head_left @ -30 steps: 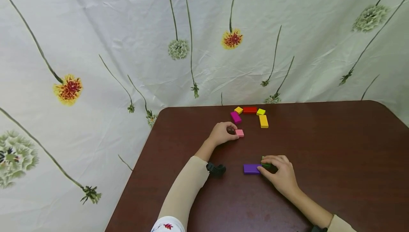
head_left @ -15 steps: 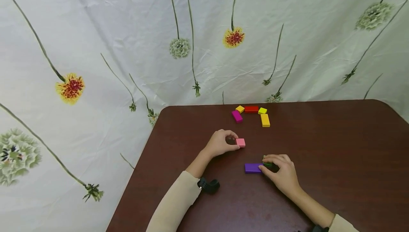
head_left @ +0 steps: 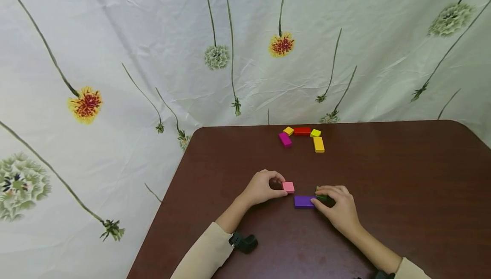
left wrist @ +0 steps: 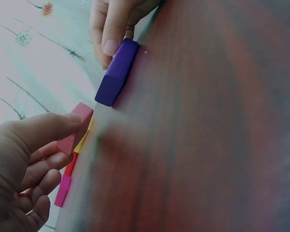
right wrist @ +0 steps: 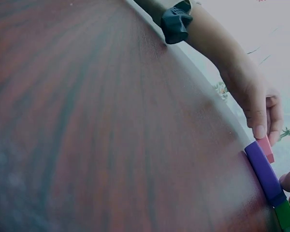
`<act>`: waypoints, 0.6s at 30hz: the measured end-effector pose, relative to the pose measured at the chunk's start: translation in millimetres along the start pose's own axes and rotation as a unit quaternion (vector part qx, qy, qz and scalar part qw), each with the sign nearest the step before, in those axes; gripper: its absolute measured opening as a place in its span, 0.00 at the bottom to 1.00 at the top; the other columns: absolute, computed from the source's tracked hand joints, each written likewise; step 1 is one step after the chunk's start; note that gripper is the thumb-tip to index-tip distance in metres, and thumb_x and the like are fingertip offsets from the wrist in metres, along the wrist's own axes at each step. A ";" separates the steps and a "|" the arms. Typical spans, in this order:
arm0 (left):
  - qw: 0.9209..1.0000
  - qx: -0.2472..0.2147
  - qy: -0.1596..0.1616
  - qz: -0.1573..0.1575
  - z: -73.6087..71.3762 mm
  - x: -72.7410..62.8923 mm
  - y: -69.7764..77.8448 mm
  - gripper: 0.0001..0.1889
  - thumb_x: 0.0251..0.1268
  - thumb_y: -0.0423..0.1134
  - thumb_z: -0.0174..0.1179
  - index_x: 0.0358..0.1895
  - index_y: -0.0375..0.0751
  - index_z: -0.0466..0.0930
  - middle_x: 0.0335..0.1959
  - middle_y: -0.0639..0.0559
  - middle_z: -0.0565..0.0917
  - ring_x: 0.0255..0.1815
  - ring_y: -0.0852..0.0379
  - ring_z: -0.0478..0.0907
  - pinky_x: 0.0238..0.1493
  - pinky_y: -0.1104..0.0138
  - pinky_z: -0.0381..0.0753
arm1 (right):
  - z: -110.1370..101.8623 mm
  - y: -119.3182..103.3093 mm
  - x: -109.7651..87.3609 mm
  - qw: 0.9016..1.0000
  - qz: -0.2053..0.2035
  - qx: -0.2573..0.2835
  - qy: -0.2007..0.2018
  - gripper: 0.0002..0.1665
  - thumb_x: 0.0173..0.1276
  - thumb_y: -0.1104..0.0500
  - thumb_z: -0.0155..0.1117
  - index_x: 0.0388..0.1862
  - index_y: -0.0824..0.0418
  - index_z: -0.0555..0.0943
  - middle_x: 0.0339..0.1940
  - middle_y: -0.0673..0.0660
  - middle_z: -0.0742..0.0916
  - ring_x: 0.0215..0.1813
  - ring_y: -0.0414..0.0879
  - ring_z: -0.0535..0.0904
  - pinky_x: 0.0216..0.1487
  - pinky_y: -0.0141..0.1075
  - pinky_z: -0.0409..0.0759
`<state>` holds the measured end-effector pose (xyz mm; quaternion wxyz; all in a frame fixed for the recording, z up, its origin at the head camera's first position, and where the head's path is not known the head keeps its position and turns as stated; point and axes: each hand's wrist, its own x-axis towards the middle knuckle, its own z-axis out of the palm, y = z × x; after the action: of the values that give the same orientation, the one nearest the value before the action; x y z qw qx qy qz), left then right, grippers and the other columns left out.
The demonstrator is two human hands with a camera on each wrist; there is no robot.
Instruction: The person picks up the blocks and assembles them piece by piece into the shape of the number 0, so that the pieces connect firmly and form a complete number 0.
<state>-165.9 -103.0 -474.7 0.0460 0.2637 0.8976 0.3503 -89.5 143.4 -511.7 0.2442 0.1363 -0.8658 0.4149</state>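
Observation:
My left hand [head_left: 262,188] pinches a small pink block [head_left: 288,187] between thumb and fingers. In the left wrist view the pink block [left wrist: 79,128] appears tilted at the fingertips. A purple rectangular block [head_left: 304,202] lies just in front and to the right of it on the table. My right hand [head_left: 341,206] has its thumb at the purple block's right end and its fingers curled over a green block [head_left: 321,197], mostly hidden by the hand. In the right wrist view the green block [right wrist: 284,216] adjoins the purple block's end.
Near the brown table's [head_left: 383,164] far edge, a red block [head_left: 302,131] stands between an orange-yellow block [head_left: 288,131] and a bright yellow block [head_left: 316,133]. A magenta block [head_left: 285,140] and a longer yellow block [head_left: 319,144] angle forward from them. Flowered cloth [head_left: 172,36] hangs behind.
My left hand has drawn the pink block back across the table, away from the magenta block and close to the purple one. The right hand has stayed in place.

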 end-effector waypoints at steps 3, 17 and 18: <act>1.000 -0.002 -0.005 0.003 2.4 -3.5 -2.0 0.14 0.51 0.47 0.75 0.39 0.48 0.84 0.33 0.62 0.81 0.39 0.63 0.72 0.44 0.68 0.73 | 0.3 -0.4 0.4 1.000 0.000 0.000 0.001 0.13 0.47 0.63 0.81 0.32 0.62 0.87 0.42 0.57 0.88 0.45 0.46 0.73 0.44 0.47 0.63; 1.000 0.004 -0.017 0.013 6.6 -10.1 -4.0 0.15 0.48 0.45 0.76 0.36 0.49 0.81 0.33 0.61 0.79 0.38 0.63 0.72 0.44 0.69 0.73 | 0.7 -2.1 0.2 1.000 0.004 -0.005 -0.001 0.12 0.47 0.63 0.80 0.32 0.62 0.87 0.41 0.56 0.88 0.44 0.46 0.73 0.44 0.46 0.62; 1.000 0.004 -0.018 0.012 6.9 -10.1 -4.0 0.15 0.48 0.45 0.77 0.36 0.49 0.81 0.33 0.62 0.79 0.39 0.63 0.72 0.44 0.69 0.73 | 0.7 -2.0 0.3 1.000 0.004 -0.005 -0.001 0.12 0.47 0.63 0.81 0.32 0.62 0.87 0.41 0.56 0.88 0.44 0.46 0.73 0.44 0.46 0.63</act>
<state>-157.2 -106.4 -483.5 0.0571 0.2811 0.8947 0.3423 -89.1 141.6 -510.7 0.2425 0.1318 -0.8686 0.4116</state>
